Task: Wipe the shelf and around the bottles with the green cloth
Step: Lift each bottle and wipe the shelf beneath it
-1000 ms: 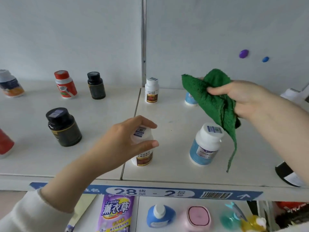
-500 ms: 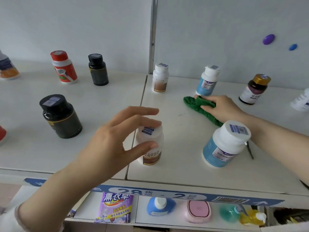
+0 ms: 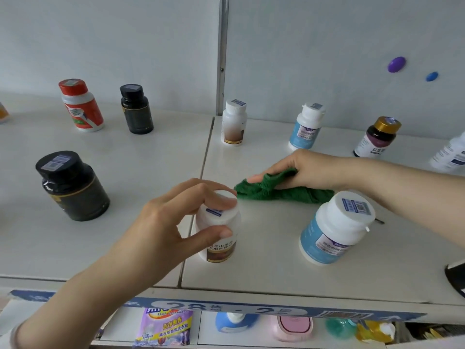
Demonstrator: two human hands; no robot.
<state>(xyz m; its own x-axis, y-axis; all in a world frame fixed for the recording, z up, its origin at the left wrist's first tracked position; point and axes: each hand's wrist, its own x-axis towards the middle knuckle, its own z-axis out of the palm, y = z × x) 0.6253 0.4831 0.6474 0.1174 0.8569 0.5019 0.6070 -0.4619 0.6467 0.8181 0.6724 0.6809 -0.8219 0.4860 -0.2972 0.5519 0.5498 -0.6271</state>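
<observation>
My right hand (image 3: pixel 305 170) presses the bunched green cloth (image 3: pixel 281 191) flat on the white shelf (image 3: pixel 264 268), between the near bottles. My left hand (image 3: pixel 176 222) grips the white cap of a white bottle with a brown label (image 3: pixel 221 245) standing at the front of the shelf. A white-capped bottle with a blue label (image 3: pixel 332 230) stands just right of the cloth. At the back stand another white bottle with a brown label (image 3: pixel 233 123) and a second blue-labelled bottle (image 3: pixel 305 127).
On the left panel stand a large black jar (image 3: pixel 71 185), a red-capped bottle (image 3: pixel 81 105) and a small black bottle (image 3: pixel 136 112). A gold-capped dark bottle (image 3: pixel 377 137) and a white bottle (image 3: pixel 450 157) stand at the back right. Packets and bottles fill the shelf below.
My right hand brought the cloth down from the air onto the shelf, then slid it toward me and left. My left hand closed again on the bottle's cap.
</observation>
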